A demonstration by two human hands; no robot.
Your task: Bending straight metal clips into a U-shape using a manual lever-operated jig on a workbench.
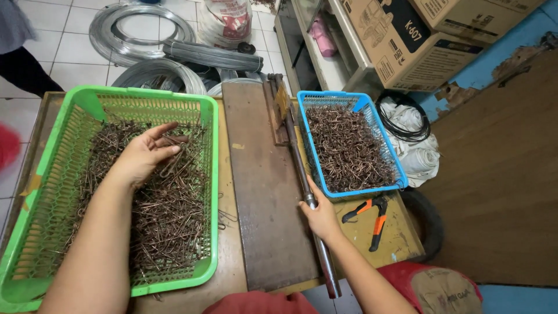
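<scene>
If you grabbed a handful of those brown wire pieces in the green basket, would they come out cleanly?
Probably not: the wire pieces lie criss-crossed in the green basket, so they would likely snag and drag neighbours. They look thin and stiff, probably light singly. The left hand rests on the pile.

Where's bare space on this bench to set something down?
The dark metal plate between the green plastic basket and the long steel lever is bare. The corner beside the orange-handled pliers is tight. Both baskets, including the blue one, are full of wire pieces.
</scene>
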